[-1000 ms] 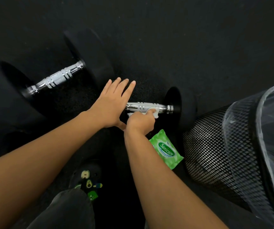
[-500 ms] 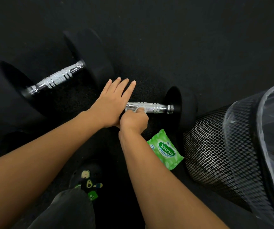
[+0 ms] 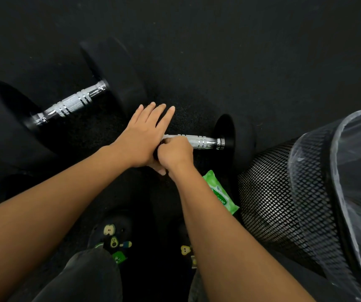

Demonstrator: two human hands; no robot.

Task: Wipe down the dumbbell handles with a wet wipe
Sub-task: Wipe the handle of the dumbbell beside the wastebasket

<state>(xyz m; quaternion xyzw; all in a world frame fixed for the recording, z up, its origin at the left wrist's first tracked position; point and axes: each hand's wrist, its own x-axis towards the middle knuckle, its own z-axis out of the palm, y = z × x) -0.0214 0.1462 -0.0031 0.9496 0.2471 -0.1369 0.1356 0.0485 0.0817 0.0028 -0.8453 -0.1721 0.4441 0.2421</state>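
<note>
Black rubber floor [image 3: 218, 51] fills my feed. Just left of the mesh bin [image 3: 284, 203] lies the near dumbbell [image 3: 241, 136]. My right hand [image 3: 175, 152] has its grip curled round the chrome handle [image 3: 203, 141] (I cannot see the wipe). My left hand [image 3: 141, 138], farther from the bin, rests flat, grip wide. The green wipe pack [image 3: 221, 192] lies just beside the bin, and the second dumbbell [image 3: 70, 103] is well left of it.

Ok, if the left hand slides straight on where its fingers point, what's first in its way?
Likely nothing: the left hand points across bare floor, passing right of the far dumbbell's weight head, though depth is unclear.
</note>
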